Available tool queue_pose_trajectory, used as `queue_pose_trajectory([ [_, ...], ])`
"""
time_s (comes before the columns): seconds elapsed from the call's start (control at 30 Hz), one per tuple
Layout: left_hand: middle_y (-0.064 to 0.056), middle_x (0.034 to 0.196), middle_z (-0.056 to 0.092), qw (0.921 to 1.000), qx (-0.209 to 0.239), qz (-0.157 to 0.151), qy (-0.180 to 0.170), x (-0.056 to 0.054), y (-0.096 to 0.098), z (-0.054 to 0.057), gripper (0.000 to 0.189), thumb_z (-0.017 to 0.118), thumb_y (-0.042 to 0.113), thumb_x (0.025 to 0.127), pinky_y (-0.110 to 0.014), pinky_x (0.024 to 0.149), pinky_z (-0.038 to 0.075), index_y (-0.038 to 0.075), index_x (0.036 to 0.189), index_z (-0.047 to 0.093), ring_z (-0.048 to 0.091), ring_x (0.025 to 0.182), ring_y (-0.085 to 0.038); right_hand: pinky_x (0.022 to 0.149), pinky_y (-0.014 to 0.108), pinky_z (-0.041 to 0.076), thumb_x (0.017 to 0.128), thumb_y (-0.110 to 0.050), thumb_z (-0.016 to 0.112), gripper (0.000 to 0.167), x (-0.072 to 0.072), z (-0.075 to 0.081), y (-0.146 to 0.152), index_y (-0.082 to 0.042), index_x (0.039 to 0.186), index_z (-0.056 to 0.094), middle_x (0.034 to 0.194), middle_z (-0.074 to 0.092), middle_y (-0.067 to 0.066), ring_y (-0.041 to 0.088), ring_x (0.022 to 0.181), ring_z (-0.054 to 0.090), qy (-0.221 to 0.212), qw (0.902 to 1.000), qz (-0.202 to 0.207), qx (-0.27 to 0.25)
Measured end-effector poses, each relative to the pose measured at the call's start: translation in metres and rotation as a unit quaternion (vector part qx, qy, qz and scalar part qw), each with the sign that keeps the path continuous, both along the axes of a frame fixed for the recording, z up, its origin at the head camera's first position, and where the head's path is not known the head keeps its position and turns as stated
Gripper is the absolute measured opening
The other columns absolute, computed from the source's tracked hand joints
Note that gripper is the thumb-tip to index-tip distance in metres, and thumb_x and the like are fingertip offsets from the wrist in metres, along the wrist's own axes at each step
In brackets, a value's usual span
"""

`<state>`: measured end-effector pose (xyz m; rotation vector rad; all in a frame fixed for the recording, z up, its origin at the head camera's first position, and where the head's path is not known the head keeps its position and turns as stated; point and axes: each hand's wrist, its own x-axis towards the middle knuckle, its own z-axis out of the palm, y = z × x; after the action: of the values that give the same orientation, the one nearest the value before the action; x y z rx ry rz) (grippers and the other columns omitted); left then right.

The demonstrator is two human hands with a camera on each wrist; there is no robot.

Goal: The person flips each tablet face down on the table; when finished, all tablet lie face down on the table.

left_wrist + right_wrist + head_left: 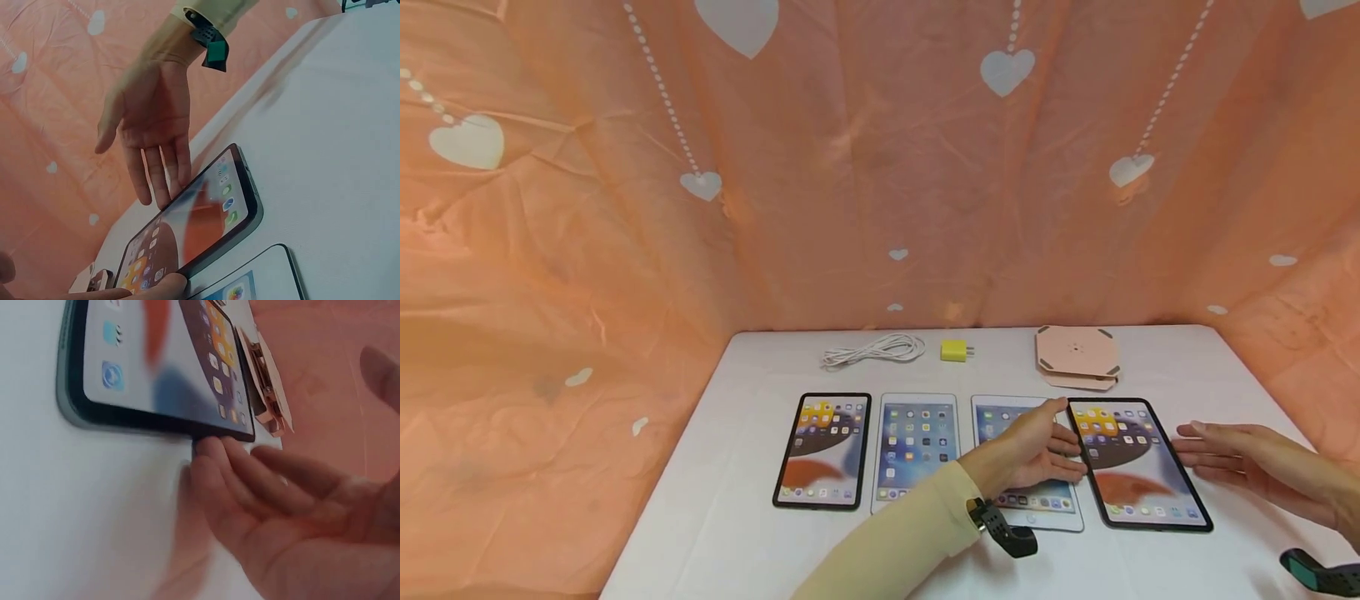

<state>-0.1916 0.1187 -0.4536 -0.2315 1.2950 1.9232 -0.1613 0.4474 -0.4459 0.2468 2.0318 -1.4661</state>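
A black-framed tablet (1138, 467) lies face up with its screen lit, rightmost in a row of tablets. My left hand (1037, 450) reaches over a white-framed tablet (1041, 502), its extended fingertips at the black tablet's left edge. On the other side my right hand (1255, 462) has straight fingers, thumb raised, the fingertips at the right edge. In the right wrist view, the fingertips of the right hand (269, 512) meet the black tablet's (125, 375) side. Part of the white-framed tablet is hidden under the left hand.
Farther left lie another white-framed tablet (917, 442) and a smaller black-framed tablet (823, 450). Behind the row are a coiled white cable (880, 350), a yellow charger plug (954, 351) and a folded pink stand (1077, 354). An orange curtain (865, 192) hangs behind the white table (722, 467).
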Motion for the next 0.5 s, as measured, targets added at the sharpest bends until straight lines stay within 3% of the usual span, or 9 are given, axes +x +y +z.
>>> queue_pose_trajectory([
  [0.17, -0.040, 0.140, 0.058, 0.9999, 0.006, 0.001, -0.011, -0.002, 0.005, 0.000, 0.075, 0.056, 0.048, 0.110, -0.072, 0.123, 0.040, -0.023, 0.136, 0.056, 0.055, 0.135, -0.066, 0.097, 0.035, 0.066, 0.119, -0.046, 0.039, 0.084, -0.003, -0.002, -0.005, 0.021, 0.162, 0.013, 0.121, 0.074, -0.003, 0.010, 0.106, 0.073, -0.013, 0.9972, -0.072, -0.013],
  [0.27, -0.039, 0.141, 0.058, 0.9997, 0.019, -0.003, -0.014, -0.004, 0.009, -0.002, 0.076, 0.055, 0.049, 0.110, -0.071, 0.124, 0.039, -0.022, 0.136, 0.056, 0.055, 0.137, -0.066, 0.095, 0.031, 0.064, 0.117, -0.054, 0.036, 0.092, -0.005, -0.001, -0.006, 0.017, 0.165, 0.002, 0.124, 0.066, -0.003, 0.011, 0.109, 0.066, -0.015, 0.9966, -0.081, -0.004],
  [0.4, -0.037, 0.143, 0.058, 0.9984, 0.048, -0.010, -0.027, -0.006, 0.015, -0.007, 0.077, 0.054, 0.050, 0.110, -0.069, 0.126, 0.037, -0.021, 0.139, 0.055, 0.053, 0.140, -0.064, 0.095, 0.033, 0.059, 0.114, -0.065, 0.034, 0.100, -0.006, 0.004, -0.003, 0.004, 0.169, -0.012, 0.147, 0.045, 0.021, 0.018, 0.114, 0.054, -0.031, 0.9940, -0.103, -0.023],
  [0.5, -0.035, 0.146, 0.058, 0.9965, 0.073, -0.019, -0.035, -0.008, 0.020, -0.013, 0.077, 0.052, 0.049, 0.111, -0.068, 0.128, 0.035, -0.022, 0.141, 0.054, 0.050, 0.144, -0.062, 0.096, 0.036, 0.062, 0.113, -0.068, 0.031, 0.100, -0.008, 0.013, 0.003, -0.004, 0.171, -0.020, 0.163, 0.014, 0.040, 0.016, 0.112, 0.057, -0.031, 0.9923, -0.110, -0.048],
])
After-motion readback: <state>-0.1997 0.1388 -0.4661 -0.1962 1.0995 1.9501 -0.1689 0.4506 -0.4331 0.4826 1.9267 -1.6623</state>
